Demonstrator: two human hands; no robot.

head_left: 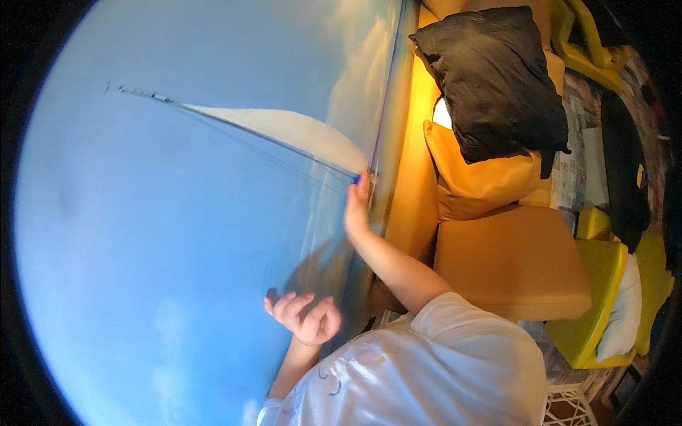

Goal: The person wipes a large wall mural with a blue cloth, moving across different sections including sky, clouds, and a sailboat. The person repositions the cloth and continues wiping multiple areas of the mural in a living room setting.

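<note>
A large wall picture (163,213) of a blue sky with pale clouds fills the left side. On it a sailboat with a white sail (291,131) and a long thin mast lies slanted. My right hand (359,206) reaches up to the foot of the sail, edge-on, its fingers stretched out beside a small blue spot; whether the fingertips touch the wall I cannot tell. Lower down, my left hand (307,317) is held before the picture with loosely curled, parted fingers and nothing visible in them. A dark shadow falls on the wall between both hands.
Along the wall stands a tan sofa (511,263). A black pillow (494,82) leans on an orange-tan cushion (486,177) there. Farther right are a yellow-green chair (590,305) with a white pillow (623,312) and a white lattice piece (568,406) near the lower edge.
</note>
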